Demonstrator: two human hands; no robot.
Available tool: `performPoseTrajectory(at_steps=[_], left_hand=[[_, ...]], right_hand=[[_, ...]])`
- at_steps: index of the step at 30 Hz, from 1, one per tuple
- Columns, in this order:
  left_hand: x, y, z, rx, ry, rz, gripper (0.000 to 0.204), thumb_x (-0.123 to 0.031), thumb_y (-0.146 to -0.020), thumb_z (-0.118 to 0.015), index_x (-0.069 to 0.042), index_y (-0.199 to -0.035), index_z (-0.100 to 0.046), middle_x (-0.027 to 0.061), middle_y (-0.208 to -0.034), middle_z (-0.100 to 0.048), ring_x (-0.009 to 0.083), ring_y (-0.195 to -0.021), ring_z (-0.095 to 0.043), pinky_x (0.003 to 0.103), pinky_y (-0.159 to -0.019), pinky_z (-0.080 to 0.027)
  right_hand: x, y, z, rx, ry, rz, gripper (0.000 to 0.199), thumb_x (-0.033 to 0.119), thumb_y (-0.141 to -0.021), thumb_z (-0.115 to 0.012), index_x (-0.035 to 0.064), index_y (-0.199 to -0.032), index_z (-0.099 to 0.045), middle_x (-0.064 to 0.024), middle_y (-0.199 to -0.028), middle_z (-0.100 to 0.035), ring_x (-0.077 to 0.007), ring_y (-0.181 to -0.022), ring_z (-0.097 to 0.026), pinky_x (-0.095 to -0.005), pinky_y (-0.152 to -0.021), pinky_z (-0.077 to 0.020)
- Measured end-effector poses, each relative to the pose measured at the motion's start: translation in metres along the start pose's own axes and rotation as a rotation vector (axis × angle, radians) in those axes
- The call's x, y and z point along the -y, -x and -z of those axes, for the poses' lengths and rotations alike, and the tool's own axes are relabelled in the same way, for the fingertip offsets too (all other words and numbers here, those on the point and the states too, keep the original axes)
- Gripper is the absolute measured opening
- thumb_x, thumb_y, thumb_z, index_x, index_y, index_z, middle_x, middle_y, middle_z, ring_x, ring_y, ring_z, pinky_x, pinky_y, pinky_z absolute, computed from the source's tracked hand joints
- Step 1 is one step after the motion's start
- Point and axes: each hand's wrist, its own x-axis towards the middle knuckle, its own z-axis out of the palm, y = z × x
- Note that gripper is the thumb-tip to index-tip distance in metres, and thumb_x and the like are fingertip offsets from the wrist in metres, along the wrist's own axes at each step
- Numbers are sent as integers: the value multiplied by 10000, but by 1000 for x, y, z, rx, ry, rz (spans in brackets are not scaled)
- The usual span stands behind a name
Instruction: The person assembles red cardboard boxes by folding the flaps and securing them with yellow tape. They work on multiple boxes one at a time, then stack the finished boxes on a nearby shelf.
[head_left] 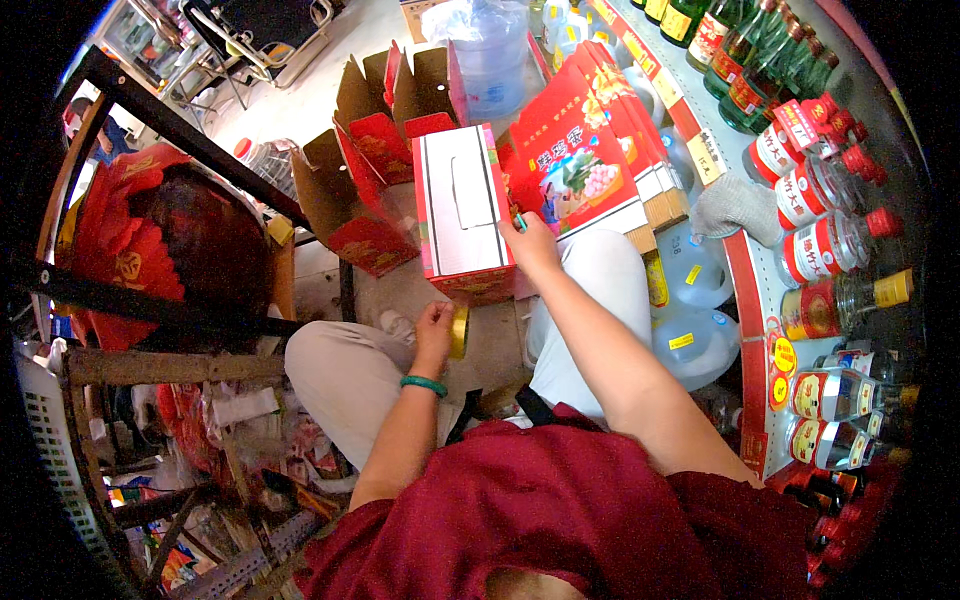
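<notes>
Between my knees stands a closed carton (pixel 455 235) with a white top and red sides, a handle outline printed on the top. My right hand (pixel 535 247) is closed at the carton's right edge around a small teal-and-dark tool (pixel 519 222), its kind too small to make out. Nearer to me, my left hand (pixel 433 333) grips a yellowish roll of tape (pixel 459 335) just below the carton's front. A green bangle (pixel 424 385) circles my left wrist. Against the carton's right side lean several flattened red printed cartons (pixel 575 150).
Open, empty red cartons (pixel 370 130) stand beyond on the left, near a large clear water jug (pixel 490 75). Bottle shelves (pixel 750 330) line the right, with a grey knitted glove (pixel 737 208) on the edge and plastic jugs (pixel 690 345) below. A dark frame (pixel 165 310) bounds the left.
</notes>
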Motion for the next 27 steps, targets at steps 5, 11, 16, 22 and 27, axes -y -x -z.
performPoseTrajectory(at_steps=[5,11,16,22,27], left_hand=[[10,-7,1,-17,6,40,174,-194,-876,-570,-27,-829,-580,14,-746,-553,114,-709,-491,269,-678,-417],[32,-17,-1,-40,38,-20,170,-187,-873,-566,-24,-829,-583,12,-734,-562,124,-695,-501,275,-676,-423],[16,-15,3,-144,90,35,159,-181,-863,-576,-29,-818,-587,12,-720,-557,117,-682,-496,271,-652,-420],[15,-18,3,-202,84,29,160,-189,-855,-583,-38,-799,-585,9,-701,-549,105,-667,-487,267,-622,-413],[-3,-13,2,-172,129,20,181,-199,-858,-584,-32,-790,-569,23,-704,-555,113,-667,-495,271,-628,-419]], right_hand=[[19,-3,5,66,110,-87,704,529,-702,-655,-21,-1117,-512,-238,-1067,-592,-360,-1013,-571,-426,-840,-447],[-8,-23,-20,96,-133,-104,742,439,-677,-727,-72,-1149,-470,-269,-1118,-553,-351,-1060,-545,-397,-892,-422],[23,-12,-2,-110,126,81,561,354,-706,-708,21,-1104,-496,-207,-1067,-584,-356,-1015,-560,-413,-849,-439],[70,5,-17,-98,380,417,489,390,-697,-711,85,-1030,-524,-128,-938,-622,-318,-852,-608,-423,-676,-473],[89,-7,-41,33,532,392,548,450,-677,-712,90,-1043,-520,-125,-935,-645,-302,-856,-625,-413,-678,-479]])
